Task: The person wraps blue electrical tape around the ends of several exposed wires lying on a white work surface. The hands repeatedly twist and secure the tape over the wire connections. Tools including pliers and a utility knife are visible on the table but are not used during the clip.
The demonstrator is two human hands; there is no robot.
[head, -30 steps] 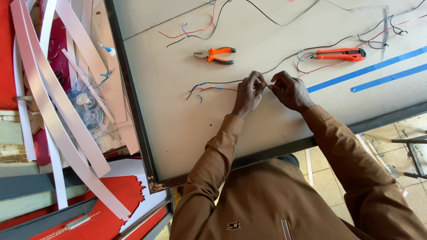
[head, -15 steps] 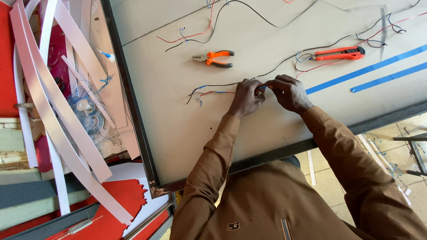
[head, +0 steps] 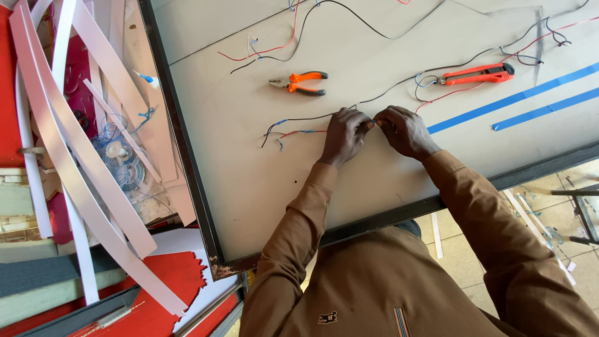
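Observation:
My left hand (head: 343, 134) and my right hand (head: 407, 130) meet fingertip to fingertip over a large pale panel (head: 262, 181) with a dark frame. Both pinch thin wires (head: 299, 120) at the same spot; black, red and blue strands trail left from my left hand, their stripped ends lying loose on the panel. A black wire runs on from my right hand toward the upper right. Orange-handled pliers (head: 301, 83) lie just above my hands. An orange utility knife (head: 477, 74) rests to the upper right.
Two blue tape strips (head: 530, 103) cross the panel's right side. More red and black wires (head: 274, 47) lie at the top. White plastic strips (head: 75, 156) and red sheets (head: 156, 299) pile up on the left. Tiled floor (head: 549, 218) shows at lower right.
My hands stay joined on the wires, with small finger movements. The view has shifted slightly, so the panel and tools sit a little lower in frame.

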